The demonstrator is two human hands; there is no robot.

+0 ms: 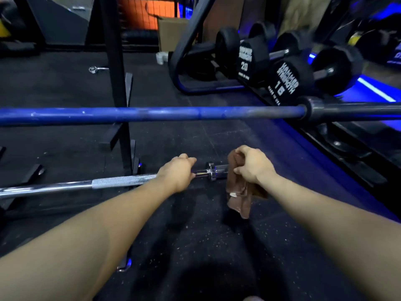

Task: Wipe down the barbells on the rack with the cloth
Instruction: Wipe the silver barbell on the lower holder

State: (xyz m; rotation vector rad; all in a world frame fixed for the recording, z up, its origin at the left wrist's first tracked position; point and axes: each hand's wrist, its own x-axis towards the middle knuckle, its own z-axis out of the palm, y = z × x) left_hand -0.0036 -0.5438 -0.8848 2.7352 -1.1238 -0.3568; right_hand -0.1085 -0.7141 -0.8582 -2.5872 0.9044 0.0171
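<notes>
Two hands work: left hand (176,171) grips the chrome barbell (121,180) steady; right hand (252,165), fingers clutching the brown cloth (239,193), should wrap the sleeve fully.

A black rubber floor (65,88) speckled with pale flecks carries everything here. On it stand the black steel feet of the barbell rack (118,135) and, farther back, the curved base of a dumbbell rack (184,83). A small metal collar clip (94,69) lies loose on the mat — well apart from both racks — and a cardboard box (171,33) sits at the rear.
</notes>
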